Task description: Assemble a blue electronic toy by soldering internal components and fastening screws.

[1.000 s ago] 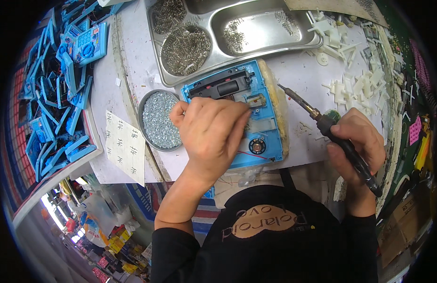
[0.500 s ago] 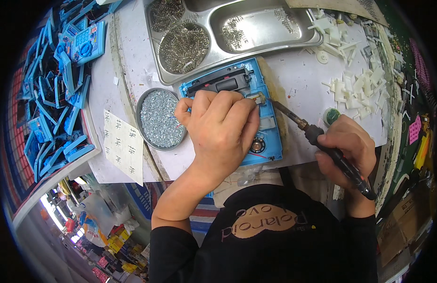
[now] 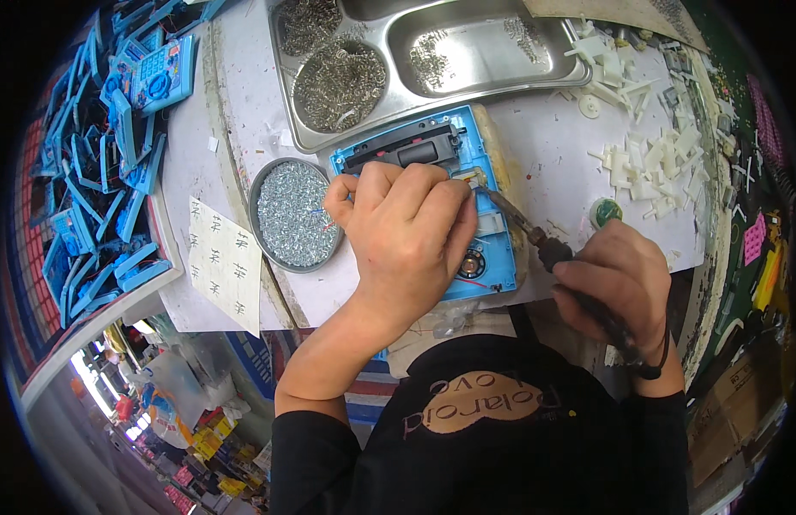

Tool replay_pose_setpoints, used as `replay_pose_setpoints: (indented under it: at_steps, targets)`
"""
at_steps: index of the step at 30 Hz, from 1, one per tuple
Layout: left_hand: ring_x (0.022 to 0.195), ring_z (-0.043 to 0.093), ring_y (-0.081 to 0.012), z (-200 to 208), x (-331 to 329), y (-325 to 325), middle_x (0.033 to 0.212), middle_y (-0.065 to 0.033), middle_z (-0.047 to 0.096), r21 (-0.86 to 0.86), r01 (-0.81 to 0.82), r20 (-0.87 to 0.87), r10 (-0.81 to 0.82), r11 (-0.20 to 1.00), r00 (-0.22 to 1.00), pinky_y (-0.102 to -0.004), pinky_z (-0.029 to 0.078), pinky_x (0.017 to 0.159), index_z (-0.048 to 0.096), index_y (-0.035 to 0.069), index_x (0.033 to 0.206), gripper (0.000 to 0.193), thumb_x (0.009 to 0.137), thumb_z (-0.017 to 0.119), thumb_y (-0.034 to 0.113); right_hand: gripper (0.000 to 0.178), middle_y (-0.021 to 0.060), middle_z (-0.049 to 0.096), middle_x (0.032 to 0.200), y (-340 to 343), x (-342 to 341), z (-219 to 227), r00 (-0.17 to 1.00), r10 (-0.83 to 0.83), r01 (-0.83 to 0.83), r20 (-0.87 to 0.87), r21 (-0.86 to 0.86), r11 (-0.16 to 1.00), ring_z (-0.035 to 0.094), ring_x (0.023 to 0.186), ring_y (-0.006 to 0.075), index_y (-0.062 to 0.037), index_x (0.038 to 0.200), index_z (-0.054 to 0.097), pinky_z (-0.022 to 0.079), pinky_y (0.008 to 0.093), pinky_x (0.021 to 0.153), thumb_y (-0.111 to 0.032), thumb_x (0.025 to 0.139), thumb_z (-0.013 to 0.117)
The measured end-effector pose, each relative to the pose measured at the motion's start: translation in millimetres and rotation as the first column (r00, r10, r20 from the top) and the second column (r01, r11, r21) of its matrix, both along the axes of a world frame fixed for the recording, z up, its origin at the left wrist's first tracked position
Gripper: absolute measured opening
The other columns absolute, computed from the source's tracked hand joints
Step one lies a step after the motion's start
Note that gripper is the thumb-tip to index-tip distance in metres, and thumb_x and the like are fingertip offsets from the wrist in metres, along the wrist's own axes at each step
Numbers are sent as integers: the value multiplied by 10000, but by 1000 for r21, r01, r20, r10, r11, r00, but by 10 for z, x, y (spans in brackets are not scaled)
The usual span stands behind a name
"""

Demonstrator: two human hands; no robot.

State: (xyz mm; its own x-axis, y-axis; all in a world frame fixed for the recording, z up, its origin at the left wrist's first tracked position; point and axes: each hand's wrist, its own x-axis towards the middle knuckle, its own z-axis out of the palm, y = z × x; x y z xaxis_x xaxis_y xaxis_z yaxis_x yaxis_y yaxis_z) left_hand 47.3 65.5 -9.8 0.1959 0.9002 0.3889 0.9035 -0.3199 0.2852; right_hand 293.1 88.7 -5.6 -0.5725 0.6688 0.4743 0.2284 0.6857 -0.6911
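A blue plastic toy housing [image 3: 501, 257] lies open on the table, with a black part, small white pieces and a round speaker [image 3: 472, 263] inside. My left hand [image 3: 402, 227] rests over it, fingers closed in a pinch near a small pale part [image 3: 469, 178] at the housing's right side. What the fingertips grip is hidden; thin red and blue wire bits show beside that hand. In my right hand [image 3: 625, 279] is a soldering iron [image 3: 548, 247], its handle wrapped by the fingers. The iron's tip points at the pale part, close to my left fingertips.
A steel tray [image 3: 398, 103] with springs stands behind the housing. On the left are a bowl of small metal pieces [image 3: 295, 215], a paper sheet [image 3: 222, 266] and piled blue housings [image 3: 106, 172]. White plastic parts [image 3: 656, 163] and a small round green-topped tin [image 3: 604, 212] lie to the right.
My right hand and the soldering iron have shifted slightly to the left and turned a little. My left hand stays nearly in place over the housing.
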Motion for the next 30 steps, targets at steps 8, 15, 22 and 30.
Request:
replay_pose_setpoints:
  at_steps: [8,15,22,30]
  targets:
    - [824,538,-184,-79,-5,20,866,38,604,56,16,51,-19,998,999,-416,284,838,675,145,841,158,739,795,131,401,36,618,752,-10,14,51,1000,-27,27,-2,37,999,583,599,211,-82,1032,714,445,310,507,19,660,825]
    - [832,541,-181,-69,-3,9,876,39,604,62,14,29,-16,998,999,-416,281,841,682,148,838,158,729,796,136,388,45,625,746,11,79,90,997,-72,72,-26,-14,997,581,602,220,-90,1022,691,443,317,514,16,675,829]
    - [861,575,-193,-18,-11,-8,916,13,649,34,15,-7,-15,999,1000,-396,311,847,707,134,869,185,732,831,118,407,46,623,731,-1,90,83,996,-85,85,-26,-2,996,576,602,217,-84,1038,684,437,316,514,25,673,829]
    - [860,581,-188,-30,-11,-12,904,16,656,63,15,6,-15,998,1000,-393,313,848,711,131,869,184,735,837,115,399,48,621,725,-2,97,96,996,-84,83,-32,-3,997,573,601,220,-75,1029,684,433,316,514,33,673,828]
